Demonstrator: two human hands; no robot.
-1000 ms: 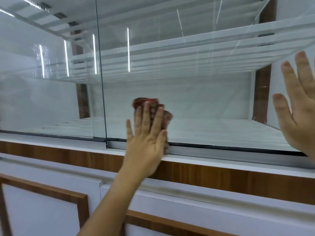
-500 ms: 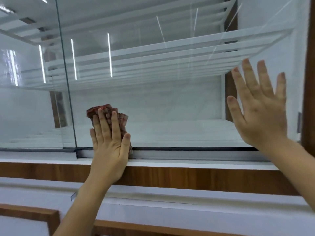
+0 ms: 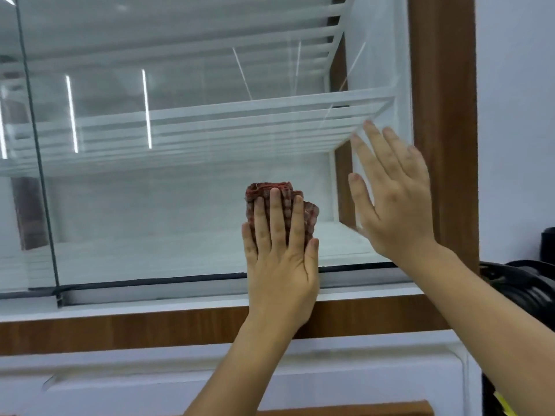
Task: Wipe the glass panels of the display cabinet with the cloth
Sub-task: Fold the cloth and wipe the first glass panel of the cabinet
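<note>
Glass fills most of the view: the display cabinet's right-hand glass panel (image 3: 192, 175) rises from a wood-trimmed sill (image 3: 120, 328) to a brown side post (image 3: 444, 115). Flat on its right edge rests the right hand (image 3: 393, 202), fingers straight and spread, holding nothing. Just left of it and lower, the left hand (image 3: 280, 259) presses a folded red cloth (image 3: 309, 213) against the pane's bottom edge, fingers straight and pointing up. Most unwiped glass likely lies leftward and above the cloth.
</note>
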